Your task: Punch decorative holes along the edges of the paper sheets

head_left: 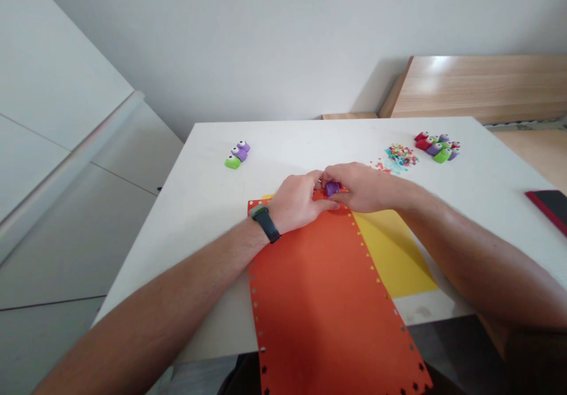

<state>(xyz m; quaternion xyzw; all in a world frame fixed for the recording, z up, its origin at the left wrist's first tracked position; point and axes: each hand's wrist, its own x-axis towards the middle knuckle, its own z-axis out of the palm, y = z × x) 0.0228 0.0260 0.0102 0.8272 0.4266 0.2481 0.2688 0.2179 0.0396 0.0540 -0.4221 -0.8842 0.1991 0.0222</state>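
Sheet of orange paper (316, 289) has a purple punch (332, 189) at its far edge, grasped by left hand (296, 200) and right hand (363, 187). Their grip partly hides it

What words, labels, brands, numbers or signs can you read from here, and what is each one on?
No readable text anywhere in view.
Watch: any marking is too small to read.
Purple punch, partly covered by the fingers: none readable.
Left punches and right punches: eyes show, no lettering I can make out.
Orange sheet: cut holes along its edges, no writing seen.
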